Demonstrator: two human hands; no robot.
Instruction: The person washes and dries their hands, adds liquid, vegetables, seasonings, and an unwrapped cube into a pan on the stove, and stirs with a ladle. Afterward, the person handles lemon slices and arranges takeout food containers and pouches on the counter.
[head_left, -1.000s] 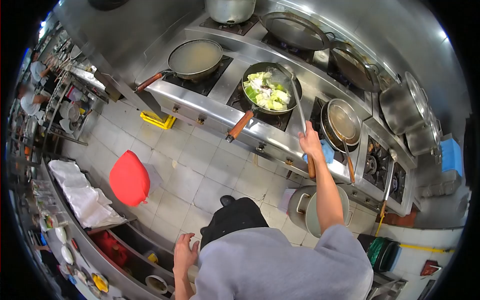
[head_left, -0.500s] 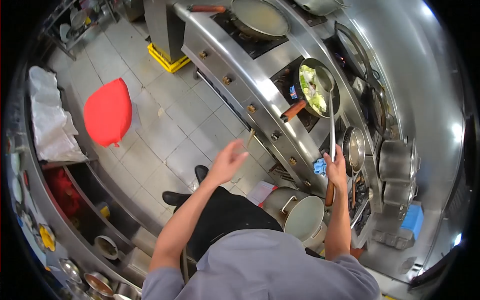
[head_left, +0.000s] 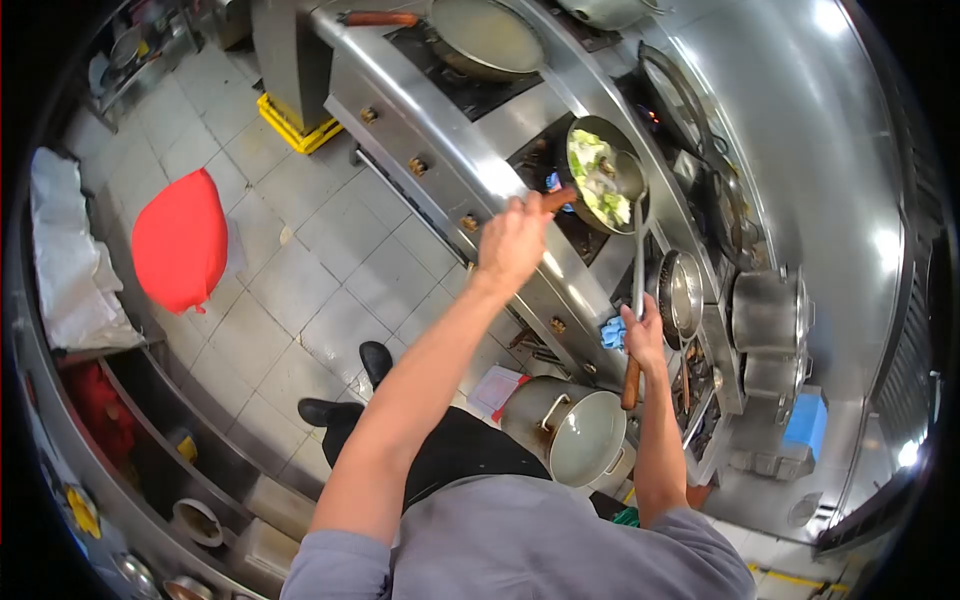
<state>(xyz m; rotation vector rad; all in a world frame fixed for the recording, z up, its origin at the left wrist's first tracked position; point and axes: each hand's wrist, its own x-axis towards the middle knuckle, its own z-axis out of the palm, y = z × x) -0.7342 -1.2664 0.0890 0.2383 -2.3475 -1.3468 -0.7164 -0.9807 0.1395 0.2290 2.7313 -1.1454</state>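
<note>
With the greens (head_left: 592, 165) in the pan (head_left: 612, 136) at upper centre-right, our left hand (head_left: 512, 243) is wrapped around the pan's handle end, and our right hand (head_left: 643, 330) grips the ladle (head_left: 638, 250), its bowl inside the rim. Stirring calls for a steady pan, we judge, minding the stove's (head_left: 440, 130) front edge and the strainer (head_left: 683, 290) near the shaft; tiled floor (head_left: 340, 260) spreads centre-left.
</note>
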